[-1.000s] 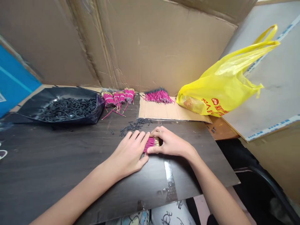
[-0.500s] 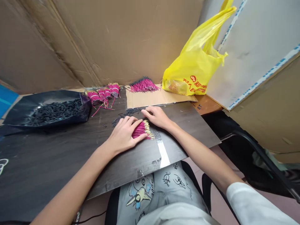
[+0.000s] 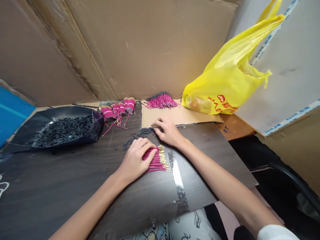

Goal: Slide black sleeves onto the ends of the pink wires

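Nearest the camera a dark board [image 3: 75,186] lies across the person's lap, a strip of silvery tape [image 3: 178,183] crossing it from its near edge toward the hands; on it, just left of that tape, the left hand [image 3: 133,160] rests palm-down on a fan of pink wires [image 3: 156,160], fingers [image 3: 147,148] flat and loosely spread over the pink ends, pressing rather than gripping; the wires' long axis runs roughly left to right, their gold tips [image 3: 163,158] pointing away from the left hand toward the tape. A little farther off the right hand [image 3: 167,131] lies with its fingertips [image 3: 156,124] curled down onto a scatter of short black tubes [image 3: 138,135] — whether one is pinched between them cannot be told. So the tubes lie just beyond and left of the right fingertips, nearer the right hand than the left, while the bare gold tips sit between the two hands, facing the right wrist. Beyond that, a cardboard sheet [image 3: 180,116] carries a loose heap of pink wires already capped in black [image 3: 161,100]; beside it stand banded pink bundles [image 3: 118,110], and left of those a dark bag of black tubes [image 3: 62,128]; a yellow plastic bag [image 3: 227,83] slumps at the right — all backed by a cardboard wall [image 3: 150,50].
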The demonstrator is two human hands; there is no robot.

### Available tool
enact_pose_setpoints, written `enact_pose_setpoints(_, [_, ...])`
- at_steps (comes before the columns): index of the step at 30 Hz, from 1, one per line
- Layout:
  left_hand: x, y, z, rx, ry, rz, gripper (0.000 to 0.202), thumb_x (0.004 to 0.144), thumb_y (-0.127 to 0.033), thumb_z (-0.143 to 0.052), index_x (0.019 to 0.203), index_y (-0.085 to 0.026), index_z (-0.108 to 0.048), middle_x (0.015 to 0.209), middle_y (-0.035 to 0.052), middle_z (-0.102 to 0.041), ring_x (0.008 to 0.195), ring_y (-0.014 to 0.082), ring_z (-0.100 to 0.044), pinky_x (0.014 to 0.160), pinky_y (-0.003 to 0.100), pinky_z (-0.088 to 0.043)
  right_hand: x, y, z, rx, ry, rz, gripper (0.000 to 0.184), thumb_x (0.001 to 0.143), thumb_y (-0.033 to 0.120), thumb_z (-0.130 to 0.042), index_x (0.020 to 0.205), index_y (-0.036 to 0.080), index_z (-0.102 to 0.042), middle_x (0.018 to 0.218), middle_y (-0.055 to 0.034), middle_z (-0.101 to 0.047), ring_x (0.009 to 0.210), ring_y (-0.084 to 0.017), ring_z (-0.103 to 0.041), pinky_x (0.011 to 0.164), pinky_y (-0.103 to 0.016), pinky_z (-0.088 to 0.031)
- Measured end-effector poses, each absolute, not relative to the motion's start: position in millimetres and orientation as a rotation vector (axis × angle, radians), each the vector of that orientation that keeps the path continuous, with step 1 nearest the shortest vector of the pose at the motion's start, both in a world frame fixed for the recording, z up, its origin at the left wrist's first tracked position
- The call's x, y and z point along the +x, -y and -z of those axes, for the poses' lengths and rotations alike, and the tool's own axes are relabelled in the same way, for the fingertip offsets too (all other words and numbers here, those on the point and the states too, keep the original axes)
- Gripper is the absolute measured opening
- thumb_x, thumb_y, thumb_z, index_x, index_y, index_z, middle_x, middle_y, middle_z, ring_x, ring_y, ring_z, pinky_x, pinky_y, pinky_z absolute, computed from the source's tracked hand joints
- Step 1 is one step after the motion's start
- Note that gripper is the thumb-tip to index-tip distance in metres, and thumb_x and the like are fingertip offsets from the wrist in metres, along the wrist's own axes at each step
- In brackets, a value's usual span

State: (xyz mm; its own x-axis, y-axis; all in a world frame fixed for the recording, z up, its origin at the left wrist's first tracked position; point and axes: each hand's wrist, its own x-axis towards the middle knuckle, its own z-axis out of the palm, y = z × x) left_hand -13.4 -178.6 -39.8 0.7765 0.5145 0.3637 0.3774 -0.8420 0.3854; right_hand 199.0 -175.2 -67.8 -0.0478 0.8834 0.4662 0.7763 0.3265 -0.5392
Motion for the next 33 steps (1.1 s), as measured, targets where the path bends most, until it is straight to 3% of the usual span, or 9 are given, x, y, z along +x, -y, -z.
enact_pose_setpoints(7, [-11.1,178.0,42.1,2.696,-0.625,-0.764,0.019,0.104,-0.025,-0.054,0.096,-0.017,-0.069,0.095,0.0032,-0.07,0.091,0.0172,-0.057,0.089,0.035,-0.043,197.1,172.8,71.5,-1.583,2.016,-0.102,0.032,0.103,0.035,-0.053,0.122,0.019,-0.073,0.128,-0.0102,-0.061,0.121,-0.022,-0.05,0.109,-0.038,-0.044])
enact_pose_setpoints(17, [-9.3,178.1,43.5,2.656,-0.697,-0.879,0.022,0.105,-0.026,-0.054,0.099,-0.016,-0.073,0.095,0.004,-0.074,0.092,0.0174,-0.059,0.089,0.036,-0.045,196.3,172.4,71.2,-1.621,2.048,-0.081,0.026,0.105,0.03,-0.051,0.109,0.015,-0.072,0.116,-0.0112,-0.065,0.113,-0.022,-0.05,0.102,-0.037,-0.044])
enact_pose_setpoints(26, [-11.3,177.6,45.6,2.618,-0.787,-0.904,0.026,0.107,-0.027,-0.048,0.103,-0.015,-0.07,0.097,0.0062,-0.071,0.092,0.0181,-0.06,0.091,0.036,-0.046,188.3,173.2,67.6,-1.73,2.177,0.079,0.034,0.108,0.026,-0.039,0.114,0.008,-0.067,0.118,-0.0182,-0.061,0.112,-0.026,-0.048,0.099,-0.042,-0.043])
enact_pose_setpoints(33, [-14.0,176.7,45.2,2.583,-0.842,-0.936,0.027,0.107,-0.028,-0.045,0.102,-0.015,-0.068,0.096,0.0064,-0.07,0.092,0.0189,-0.06,0.092,0.035,-0.047,188.4,174.7,69.4,-1.764,2.111,0.079,0.036,0.108,0.029,-0.037,0.111,0.008,-0.065,0.117,-0.0181,-0.062,0.111,-0.027,-0.05,0.102,-0.041,-0.042])
